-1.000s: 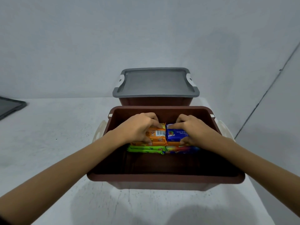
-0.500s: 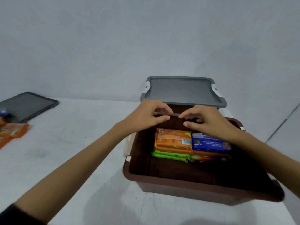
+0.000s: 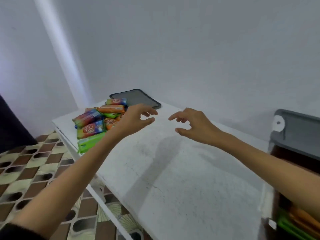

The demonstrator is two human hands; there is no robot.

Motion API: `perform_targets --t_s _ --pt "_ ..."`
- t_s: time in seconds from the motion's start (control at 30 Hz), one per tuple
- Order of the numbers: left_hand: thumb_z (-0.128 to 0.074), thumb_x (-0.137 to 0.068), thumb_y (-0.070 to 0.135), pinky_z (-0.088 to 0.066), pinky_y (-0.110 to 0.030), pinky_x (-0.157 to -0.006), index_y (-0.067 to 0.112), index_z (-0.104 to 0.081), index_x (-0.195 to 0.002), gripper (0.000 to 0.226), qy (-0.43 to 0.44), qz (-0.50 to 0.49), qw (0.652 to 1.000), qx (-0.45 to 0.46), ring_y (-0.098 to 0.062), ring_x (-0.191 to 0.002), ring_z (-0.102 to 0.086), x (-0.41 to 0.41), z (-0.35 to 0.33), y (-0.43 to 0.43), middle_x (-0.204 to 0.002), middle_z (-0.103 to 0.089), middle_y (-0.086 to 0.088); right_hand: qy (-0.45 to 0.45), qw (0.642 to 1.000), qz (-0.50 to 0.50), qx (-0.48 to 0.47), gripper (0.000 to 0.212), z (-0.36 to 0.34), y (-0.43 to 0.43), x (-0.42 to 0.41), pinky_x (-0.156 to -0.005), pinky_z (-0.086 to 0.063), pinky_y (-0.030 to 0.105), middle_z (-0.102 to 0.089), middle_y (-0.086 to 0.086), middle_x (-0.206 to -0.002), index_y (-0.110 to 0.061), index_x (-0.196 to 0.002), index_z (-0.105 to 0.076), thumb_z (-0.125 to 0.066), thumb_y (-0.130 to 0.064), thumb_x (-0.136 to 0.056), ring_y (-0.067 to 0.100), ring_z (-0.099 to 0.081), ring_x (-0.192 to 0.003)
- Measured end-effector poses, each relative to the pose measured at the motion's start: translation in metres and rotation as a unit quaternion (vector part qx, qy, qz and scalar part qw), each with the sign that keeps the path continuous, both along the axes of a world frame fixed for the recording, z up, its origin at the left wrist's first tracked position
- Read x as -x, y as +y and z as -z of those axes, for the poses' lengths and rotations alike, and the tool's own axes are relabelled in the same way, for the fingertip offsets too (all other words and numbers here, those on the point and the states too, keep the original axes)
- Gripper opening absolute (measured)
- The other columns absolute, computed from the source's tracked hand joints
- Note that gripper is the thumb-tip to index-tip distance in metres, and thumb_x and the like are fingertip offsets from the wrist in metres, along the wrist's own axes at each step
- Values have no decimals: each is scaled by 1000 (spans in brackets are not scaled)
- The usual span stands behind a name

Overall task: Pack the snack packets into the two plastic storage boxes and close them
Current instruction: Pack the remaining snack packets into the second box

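A pile of snack packets [image 3: 97,122], orange, green and multicoloured, lies at the far left corner of the white table [image 3: 181,179]. My left hand [image 3: 136,118] hovers just right of the pile, fingers loosely spread, holding nothing. My right hand [image 3: 192,125] hangs over the table's middle, fingers relaxed and empty. At the right edge, the open brown box [image 3: 277,203] shows green and orange packets [image 3: 294,224] inside. Behind it stands the second brown box under its grey lid [image 3: 297,132].
A dark grey lid [image 3: 138,98] lies flat at the table's far edge, behind the packet pile. Patterned floor tiles [image 3: 26,170] show left of the table's edge. A grey wall rises close behind the table.
Both hands have left the open box and swung left over the table toward the packet pile. My view has turned left, so the boxes now sit at the right edge.
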State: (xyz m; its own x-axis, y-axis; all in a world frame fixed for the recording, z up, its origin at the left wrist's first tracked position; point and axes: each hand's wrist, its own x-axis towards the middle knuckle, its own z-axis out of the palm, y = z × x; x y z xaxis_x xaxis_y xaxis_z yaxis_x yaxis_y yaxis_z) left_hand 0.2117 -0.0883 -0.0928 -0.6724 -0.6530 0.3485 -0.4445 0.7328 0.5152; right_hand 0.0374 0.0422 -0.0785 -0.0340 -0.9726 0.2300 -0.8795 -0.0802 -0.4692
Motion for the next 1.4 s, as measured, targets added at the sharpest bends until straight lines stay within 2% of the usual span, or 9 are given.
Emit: perform_targets --t_s 0.2,0.33,0.47,0.6,0.77,1.03,1.17,1.3,1.4 --pt "-69 -80 9 -45 -27 -83 6 -68 -105 25 -1 -141 990 -16 -20 -99 -59 -86 26 -67 -107 -66 -7 25 997 -68 -23 39 28 -111 -55 -81 -35 21 -56 9 -112 -23 -123 -58 -63 -16 -85 20 -53 -104" --pt "-74 -77 25 -36 -33 -97 10 -60 -118 46 -99 -209 971 -60 -28 -118 -47 -126 56 -98 -125 -56 -13 36 996 -71 -39 44 62 -179 -79 -85 -40 30 -55 16 -113 -20 -125 -57 -64 -17 -82 30 -51 -107" --pt "-74 -72 44 -30 -37 -109 21 -42 -135 75 -197 -210 948 -135 -28 -127 -32 -146 92 -110 -138 -34 -11 70 994 -45 -68 60 96 -232 -93 -98 -35 36 -44 21 -127 -24 -138 -42 -66 -27 -82 37 -38 -121" --pt "-69 -76 46 -33 -42 -107 30 -33 -140 75 -250 -194 943 -107 -26 -130 -29 -153 111 -115 -140 -25 -7 140 982 -51 -120 68 121 -263 -93 -110 -22 40 -25 18 -149 -29 -144 -28 -60 -38 -86 38 -23 -135" --pt "-73 -70 50 -33 -40 -107 34 -39 -137 76 -230 -191 948 -106 -25 -128 -29 -148 110 -122 -138 -25 -6 192 974 -19 -115 59 122 -272 -84 -100 -32 36 -49 17 -132 -32 -143 -29 -53 -36 -89 35 -40 -121" --pt "-70 -73 50 -29 -35 -104 34 -36 -139 76 -241 -184 947 -105 -25 -125 -30 -131 108 -119 -134 -28 -8 240 904 -2 -354 99 89 -246 -59 -106 -37 43 -21 22 -147 -35 -147 7 -66 -40 -80 38 -31 -133" --pt "-65 -77 53 -32 -38 -101 35 -27 -142 78 -273 -187 936 -118 -27 -126 -30 -130 110 -118 -136 -33 -9 173 931 -2 -323 91 94 -246 -57 -107 -35 45 -22 19 -149 -37 -147 -4 -63 -52 -80 38 -31 -134" --pt "-68 -75 51 -38 -30 -85 35 -38 -138 72 -236 -189 948 -101 -21 -111 -42 -129 106 -111 -126 -47 -6 197 956 -22 -218 70 104 -234 -69 -103 -34 34 -41 15 -142 -28 -147 -23 -57 -43 -88 31 -42 -128" --pt "-73 -69 52 -32 -24 -72 34 -47 -133 71 -211 -193 953 -99 -13 -92 -42 -127 101 -104 -115 -55 -3 158 963 -25 -217 66 96 -223 -65 -95 -38 29 -48 10 -139 -26 -142 -37 -66 -33 -83 27 -46 -124"
